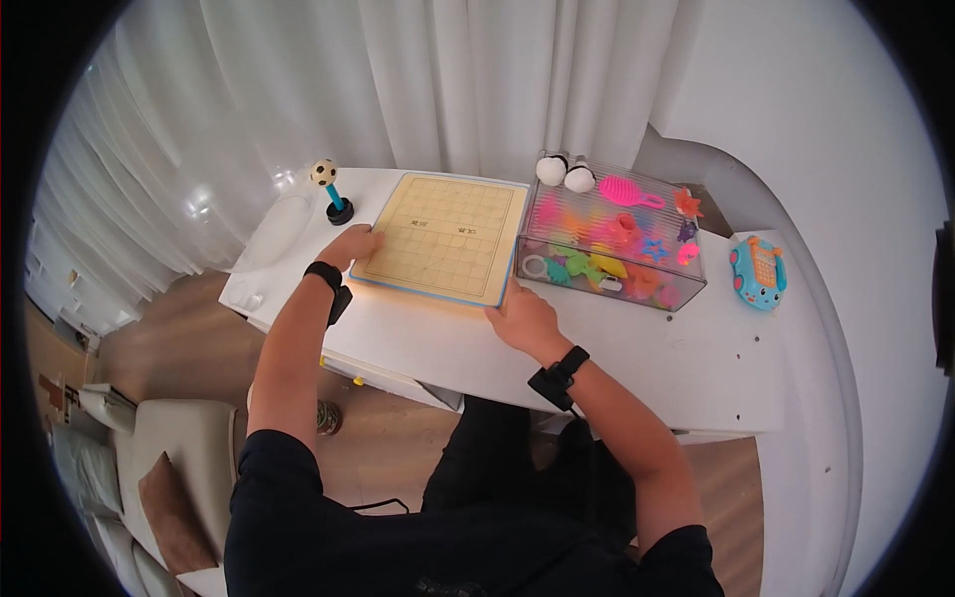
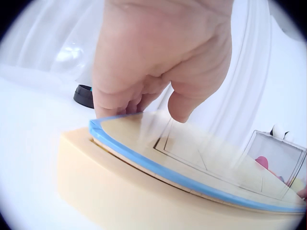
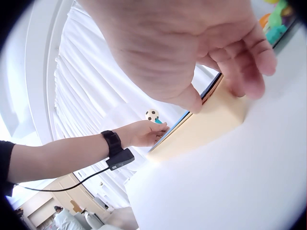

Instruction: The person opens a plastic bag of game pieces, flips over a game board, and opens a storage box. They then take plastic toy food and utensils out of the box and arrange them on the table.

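Observation:
A xiangqi board [image 1: 443, 261] with a printed grid and blue edging lies on a pale yellow block-like base [image 2: 115, 187] on the white table [image 1: 418, 338]. My left hand [image 1: 348, 247] holds the board's left edge. Its thumb [image 2: 180, 109] is over the printed face, while the other fingers reach down past the blue edge and are partly hidden. At the front right corner, my right hand [image 1: 525, 318] grips the board, thumb [image 3: 191, 100] at the seam between board and base. The remaining right fingers [image 3: 247, 72] bend around the corner side.
Right of the board stands a clear box [image 1: 686, 284] of colourful toys, with a pink hairbrush [image 1: 625, 190] and white balls [image 1: 553, 170] on its lid. A toy phone [image 1: 759, 274] sits far right. A football figure on a stand [image 1: 335, 194] is back left, near clear plastic [image 1: 279, 234].

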The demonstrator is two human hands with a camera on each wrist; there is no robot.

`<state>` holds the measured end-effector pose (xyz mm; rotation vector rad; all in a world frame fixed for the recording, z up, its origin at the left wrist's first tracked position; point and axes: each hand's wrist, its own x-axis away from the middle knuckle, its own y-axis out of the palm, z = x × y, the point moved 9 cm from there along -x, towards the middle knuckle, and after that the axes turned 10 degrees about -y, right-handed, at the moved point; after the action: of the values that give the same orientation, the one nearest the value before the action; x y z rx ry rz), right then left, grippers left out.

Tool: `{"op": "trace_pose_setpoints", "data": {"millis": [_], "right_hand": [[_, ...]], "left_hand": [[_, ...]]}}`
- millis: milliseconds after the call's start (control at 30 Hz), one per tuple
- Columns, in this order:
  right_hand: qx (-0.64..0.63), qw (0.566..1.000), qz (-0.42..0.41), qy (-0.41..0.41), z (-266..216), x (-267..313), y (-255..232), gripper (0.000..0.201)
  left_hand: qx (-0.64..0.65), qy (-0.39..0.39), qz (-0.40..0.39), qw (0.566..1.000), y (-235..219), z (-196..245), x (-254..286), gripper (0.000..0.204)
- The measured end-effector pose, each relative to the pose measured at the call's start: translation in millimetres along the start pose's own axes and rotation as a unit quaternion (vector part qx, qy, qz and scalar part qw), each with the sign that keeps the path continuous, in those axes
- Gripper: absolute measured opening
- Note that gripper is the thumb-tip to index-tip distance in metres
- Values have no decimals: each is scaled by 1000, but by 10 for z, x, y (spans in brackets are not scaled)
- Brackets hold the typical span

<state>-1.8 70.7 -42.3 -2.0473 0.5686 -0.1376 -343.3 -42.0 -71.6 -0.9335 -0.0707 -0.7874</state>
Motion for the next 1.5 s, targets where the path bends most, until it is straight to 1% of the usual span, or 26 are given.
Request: {"op": "trace_pose_setpoints", "data": {"millis": [33,67,100,133,200,233,267,300,333,367,433,467,500,567,633,733,800,867,933,967,1033,1133,1233,1333,1433,1500], "right_hand": [[-4,1000,-10,7,16,5,-3,58],[-6,1000,-11,5,28,4,-8,58],[-26,999,-19,7,47,8,8,60],[-46,999,-27,8,59,10,28,62],[-49,998,-34,10,75,7,49,63],[-51,998,-41,13,87,7,61,65],[-55,998,-38,14,87,4,46,65],[-53,997,-54,23,90,5,62,67],[-51,996,-72,31,97,8,83,70],[-52,996,-70,32,118,6,117,70],[-26,999,-38,14,123,-1,146,73],[-26,999,-37,13,120,4,161,73],[-24,999,-34,11,115,-3,168,74],[-20,999,-31,7,104,-27,167,76],[-15,999,-43,10,114,-45,182,79],[-24,998,-59,21,89,-92,165,79],[-30,998,-58,23,111,-158,194,79],[-36,997,-56,25,148,-230,234,79],[-55,997,-35,37,203,-285,248,71],[-53,997,-36,36,220,-310,269,71],[-64,998,-18,24,239,-361,282,69],[-87,996,-4,27,261,-412,331,70],[-79,996,12,36,241,-424,327,68],[-75,997,-2,37,224,-424,327,69],[-63,998,13,26,214,-417,314,71],[-62,998,6,25,223,-419,322,72]], "left_hand": [[-1,-4,2,1000,-42,-35,45,45],[18,3,-4,1000,-73,-43,90,49],[38,9,-11,999,-93,-46,133,54],[38,7,-10,999,-128,-38,203,54],[17,12,-92,996,-77,51,414,66],[16,12,-91,996,-114,130,563,66],[-44,15,-132,990,-45,248,755,75],[-101,19,-172,980,52,285,883,85],[-121,79,-141,979,65,122,662,107],[-123,80,-141,979,103,106,685,107],[-258,122,-88,954,160,92,763,120],[-280,116,-56,951,164,80,802,123],[-280,116,-54,951,187,64,808,123],[-222,122,-39,967,180,73,775,123],[-223,122,-27,967,172,61,742,122],[-219,122,-10,968,157,47,684,120],[-215,122,-3,969,133,49,622,120],[-221,108,3,969,119,53,574,119],[-223,95,5,970,112,70,539,119],[-229,82,5,970,107,66,520,119],[-223,83,6,971,104,78,488,120],[-221,80,5,972,95,76,398,121],[-226,83,11,970,87,46,298,121],[-236,86,18,968,83,49,249,121],[-232,78,17,969,75,59,262,121],[-225,75,15,971,64,61,274,121]]}}
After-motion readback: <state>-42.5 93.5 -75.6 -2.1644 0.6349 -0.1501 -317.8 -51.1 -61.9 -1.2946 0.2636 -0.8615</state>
